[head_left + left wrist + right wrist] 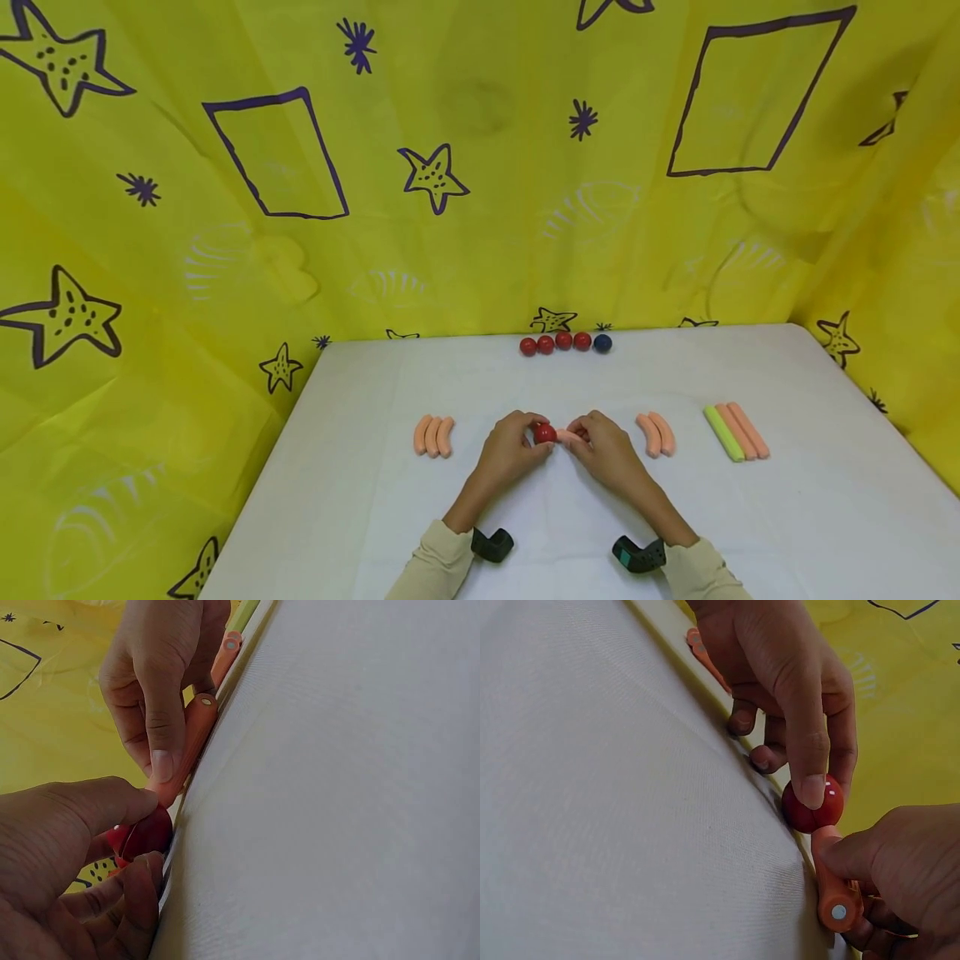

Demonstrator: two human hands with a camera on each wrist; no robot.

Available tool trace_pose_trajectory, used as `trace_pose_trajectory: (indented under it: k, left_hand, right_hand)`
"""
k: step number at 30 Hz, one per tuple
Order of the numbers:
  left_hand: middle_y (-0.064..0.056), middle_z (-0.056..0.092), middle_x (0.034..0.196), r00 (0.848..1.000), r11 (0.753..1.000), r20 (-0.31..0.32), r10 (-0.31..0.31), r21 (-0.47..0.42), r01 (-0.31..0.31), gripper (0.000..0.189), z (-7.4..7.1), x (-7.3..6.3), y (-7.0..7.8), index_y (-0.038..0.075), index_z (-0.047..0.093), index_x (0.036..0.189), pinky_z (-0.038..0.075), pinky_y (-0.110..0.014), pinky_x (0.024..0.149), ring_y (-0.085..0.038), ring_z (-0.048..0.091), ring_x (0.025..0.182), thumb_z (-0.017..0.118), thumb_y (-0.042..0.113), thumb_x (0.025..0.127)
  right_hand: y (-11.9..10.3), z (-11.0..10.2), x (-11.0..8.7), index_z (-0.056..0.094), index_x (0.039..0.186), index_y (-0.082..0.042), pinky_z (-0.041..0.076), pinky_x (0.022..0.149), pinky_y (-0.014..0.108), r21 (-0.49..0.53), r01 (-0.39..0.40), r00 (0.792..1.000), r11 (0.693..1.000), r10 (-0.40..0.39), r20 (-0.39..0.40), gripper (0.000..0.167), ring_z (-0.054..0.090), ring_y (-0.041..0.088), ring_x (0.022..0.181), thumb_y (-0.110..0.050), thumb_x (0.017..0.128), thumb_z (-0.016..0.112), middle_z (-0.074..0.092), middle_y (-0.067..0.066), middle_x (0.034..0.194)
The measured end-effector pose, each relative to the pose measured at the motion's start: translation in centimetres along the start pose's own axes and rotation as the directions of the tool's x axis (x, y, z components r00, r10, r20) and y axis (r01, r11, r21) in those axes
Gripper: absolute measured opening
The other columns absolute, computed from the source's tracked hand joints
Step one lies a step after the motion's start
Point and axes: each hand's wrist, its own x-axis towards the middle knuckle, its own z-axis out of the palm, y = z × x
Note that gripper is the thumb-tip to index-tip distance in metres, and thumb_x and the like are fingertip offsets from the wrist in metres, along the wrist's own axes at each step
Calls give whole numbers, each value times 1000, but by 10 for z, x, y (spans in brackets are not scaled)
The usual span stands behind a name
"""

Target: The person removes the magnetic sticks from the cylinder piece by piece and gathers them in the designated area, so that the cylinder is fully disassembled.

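My left hand (510,450) pinches a glossy red ball (545,433) between thumb and fingers, low over the white table. In my right hand (609,452) is a short curved peach-coloured rod (567,437), gripped between thumb and fingers. The left wrist view shows a small metal disc on the near end of the rod (199,731); its other end meets the red ball (150,838). From the right wrist, the same contact shows between ball (801,817) and rod (826,889). Parts of the fingers behind both things are hidden.
Three curved peach rods (432,436) lie left of the hands, two more curved rods (655,434) to the right. Beyond them are a green straight rod (724,433) and two peach straight rods (747,431). Several red balls (563,340) and a dark blue ball (602,343) line the back edge.
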Motion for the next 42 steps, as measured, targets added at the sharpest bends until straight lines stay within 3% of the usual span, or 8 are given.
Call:
trace_pose_trajectory:
  k: [7, 10, 15, 28, 33, 38, 42]
  left_hand:
    - [-3, 65, 94, 1000, 999, -19, 9, -41, -10, 31, 3, 3, -4, 9, 70, 112, 42, -15, 56, 2, 48, 63, 75, 20, 83]
    - [-4, 63, 94, 999, 989, -31, -32, -142, 28, 31, 3, 5, -9, 7, 68, 113, 46, -15, 54, 2, 51, 60, 73, 16, 84]
    - [-8, 62, 96, 995, 943, -7, -101, -320, 94, 32, 1, 7, -17, 3, 64, 116, 50, -20, 46, -3, 56, 50, 71, 9, 86]
    - [-8, 61, 99, 993, 936, 18, -115, -332, 115, 33, -1, 9, -15, 4, 63, 118, 50, -21, 46, -5, 57, 50, 71, 10, 87]
    - [-9, 60, 100, 990, 924, 13, -141, -356, 136, 37, -2, 15, -14, 2, 60, 124, 52, -24, 45, -5, 56, 45, 69, 9, 89]
    - [-12, 61, 103, 978, 916, -30, -205, -359, 181, 40, -4, 27, -17, 0, 58, 126, 52, -26, 45, -6, 56, 45, 69, 9, 89]
    - [-14, 61, 105, 962, 921, -109, -249, -333, 201, 40, -7, 41, -23, -1, 59, 125, 51, -22, 46, -5, 56, 47, 70, 8, 88]
  right_hand:
    - [0, -1, -1, 69, 89, -8, 42, 66, 26, 6, -24, 1000, 1000, 23, 20, 18, 50, 10, 73, -26, 89, 72, 58, 1, 81]
    - [2, -2, -1, 69, 89, -7, 43, 66, 26, 21, -28, 999, 999, 28, 17, 20, 50, 10, 73, -27, 89, 72, 59, 1, 81]
    - [4, -2, -2, 69, 89, -6, 44, 66, 26, 41, -30, 1000, 999, 29, 12, 20, 52, 10, 74, -25, 87, 74, 61, 2, 82]
    - [4, -2, 0, 69, 89, -6, 46, 67, 25, 52, -47, 999, 998, 46, 25, 21, 52, 10, 74, -27, 86, 75, 61, 2, 82]
    - [4, -3, 2, 69, 88, -6, 46, 66, 25, 37, -31, 999, 999, 31, 9, 23, 53, 10, 72, -28, 86, 75, 61, 2, 80]
    - [3, -3, 3, 69, 89, -5, 47, 67, 27, 42, -35, 999, 999, 34, 18, 24, 56, 11, 74, -29, 87, 74, 63, 3, 82]
    - [3, -1, 3, 69, 90, -6, 48, 70, 28, 59, -58, 998, 997, 56, 39, 25, 57, 11, 76, -30, 87, 73, 64, 3, 83]
